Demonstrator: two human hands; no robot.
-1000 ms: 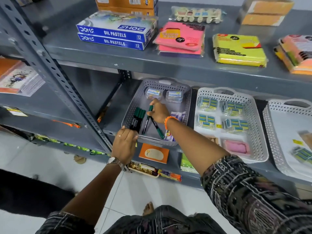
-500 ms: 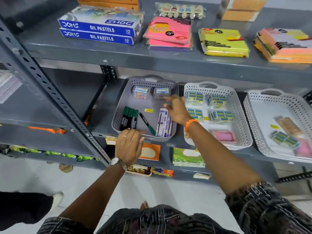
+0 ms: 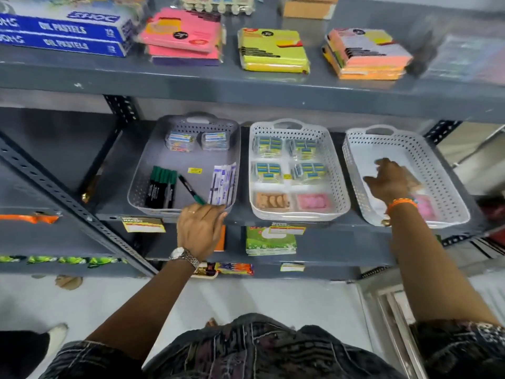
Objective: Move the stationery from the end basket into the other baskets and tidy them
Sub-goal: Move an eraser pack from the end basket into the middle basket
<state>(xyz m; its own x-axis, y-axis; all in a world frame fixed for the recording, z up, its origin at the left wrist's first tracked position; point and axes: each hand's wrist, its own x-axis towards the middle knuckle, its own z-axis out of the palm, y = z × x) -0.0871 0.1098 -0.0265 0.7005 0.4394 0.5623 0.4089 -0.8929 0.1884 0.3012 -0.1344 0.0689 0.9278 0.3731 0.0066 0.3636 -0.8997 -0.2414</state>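
A grey metal shelf (image 3: 322, 228) carries three perforated baskets in a row along its front edge: a grey basket (image 3: 142, 184) towards the left end, a white basket (image 3: 337, 173) in the middle, and another white basket (image 3: 442, 170) at the right end, tilted. The shelf above (image 3: 246, 83) holds blue oil pastel boxes (image 3: 62, 34) at its left end, then pink (image 3: 183, 36), yellow (image 3: 273, 51) and orange paper packs (image 3: 366, 56) along it.

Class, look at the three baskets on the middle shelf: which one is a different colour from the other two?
The left basket, the one holding the green-capped markers, is grey. The middle basket and the right basket, where the right hand reaches, are both white.
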